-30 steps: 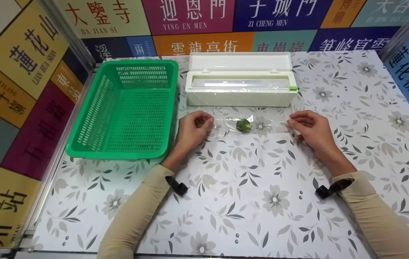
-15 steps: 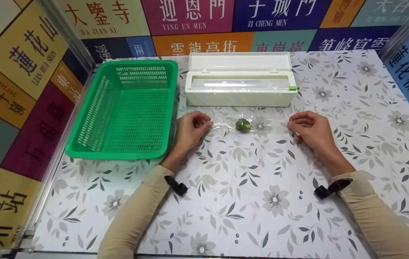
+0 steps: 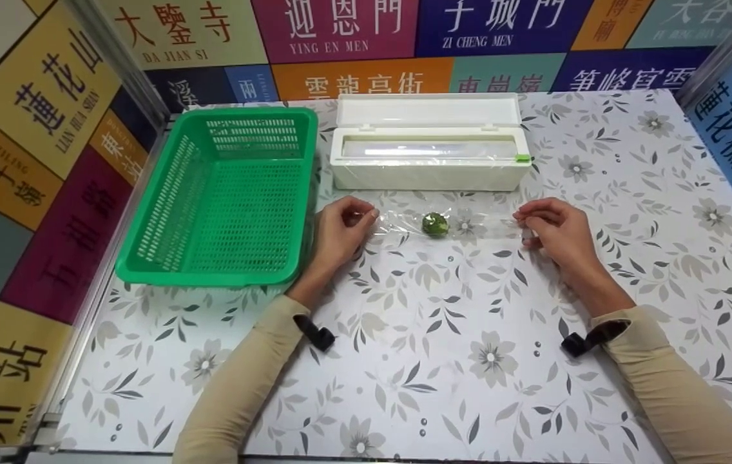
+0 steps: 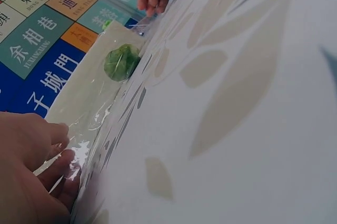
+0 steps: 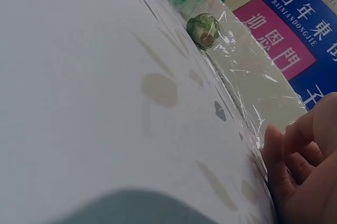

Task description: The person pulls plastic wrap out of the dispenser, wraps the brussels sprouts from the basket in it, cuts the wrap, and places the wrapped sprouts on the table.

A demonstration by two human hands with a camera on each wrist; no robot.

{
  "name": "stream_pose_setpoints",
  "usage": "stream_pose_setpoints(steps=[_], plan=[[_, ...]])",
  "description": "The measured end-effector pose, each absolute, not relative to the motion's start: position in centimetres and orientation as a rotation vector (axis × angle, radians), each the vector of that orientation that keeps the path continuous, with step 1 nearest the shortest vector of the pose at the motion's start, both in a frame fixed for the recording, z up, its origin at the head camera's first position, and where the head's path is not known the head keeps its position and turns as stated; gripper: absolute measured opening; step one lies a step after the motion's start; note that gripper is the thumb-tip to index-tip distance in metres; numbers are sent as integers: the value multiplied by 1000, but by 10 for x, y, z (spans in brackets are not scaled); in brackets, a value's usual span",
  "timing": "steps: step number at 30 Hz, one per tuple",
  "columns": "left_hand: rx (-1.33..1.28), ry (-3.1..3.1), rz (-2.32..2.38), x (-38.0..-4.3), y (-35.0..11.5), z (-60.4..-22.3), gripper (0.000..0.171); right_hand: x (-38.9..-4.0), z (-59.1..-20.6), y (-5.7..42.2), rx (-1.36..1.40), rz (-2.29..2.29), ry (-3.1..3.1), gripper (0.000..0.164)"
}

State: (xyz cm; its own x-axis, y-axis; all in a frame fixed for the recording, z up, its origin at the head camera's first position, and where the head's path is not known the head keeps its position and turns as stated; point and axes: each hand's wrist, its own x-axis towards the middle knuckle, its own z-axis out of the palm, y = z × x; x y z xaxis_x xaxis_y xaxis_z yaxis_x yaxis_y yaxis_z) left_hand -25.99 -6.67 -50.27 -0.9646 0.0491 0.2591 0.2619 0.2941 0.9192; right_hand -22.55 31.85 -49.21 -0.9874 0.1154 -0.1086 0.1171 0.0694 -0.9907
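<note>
A small Brussels sprout [image 3: 435,224] lies between the hands, wrapped in a narrow strip of clear cling film [image 3: 399,222]. At the strip's left end, the left hand [image 3: 343,233] pinches the film between thumb and fingers. Opposite it, the right hand [image 3: 559,235] pinches the right end. Glossy wrinkles of film run from the sprout [image 4: 121,62] toward the left fingers in the left wrist view. The right wrist view shows the sprout's pale cut base [image 5: 207,40] and shiny film leading to the right fingers.
Behind the hands stands a white cling film dispenser [image 3: 430,177], lid raised, with a green slider [image 3: 523,158] at its right. A green plastic basket [image 3: 211,278] sits left, close beside the left forearm. The floral-covered table [image 3: 443,386] meets printed wall panels [image 3: 366,77] at the back.
The hands hold nearly the same places, with only slight finger movements at the film's ends. The sprout has turned slightly and moved a touch to the left.
</note>
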Motion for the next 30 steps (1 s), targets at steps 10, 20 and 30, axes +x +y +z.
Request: stream_pose_setpoints(steps=[10,20,30], plan=[[-258,-2411,-1417,-257,-63,-497,17,-226,-490,311,223,-2088,2392,20],[-792,-2476,-1205,-252,-40,-477,16,-217,-479,282,-157,-1752,2746,21],[-1136,-2663,-960,-259,-11,-467,32,-231,-475,231,-849,-1243,2992,30]])
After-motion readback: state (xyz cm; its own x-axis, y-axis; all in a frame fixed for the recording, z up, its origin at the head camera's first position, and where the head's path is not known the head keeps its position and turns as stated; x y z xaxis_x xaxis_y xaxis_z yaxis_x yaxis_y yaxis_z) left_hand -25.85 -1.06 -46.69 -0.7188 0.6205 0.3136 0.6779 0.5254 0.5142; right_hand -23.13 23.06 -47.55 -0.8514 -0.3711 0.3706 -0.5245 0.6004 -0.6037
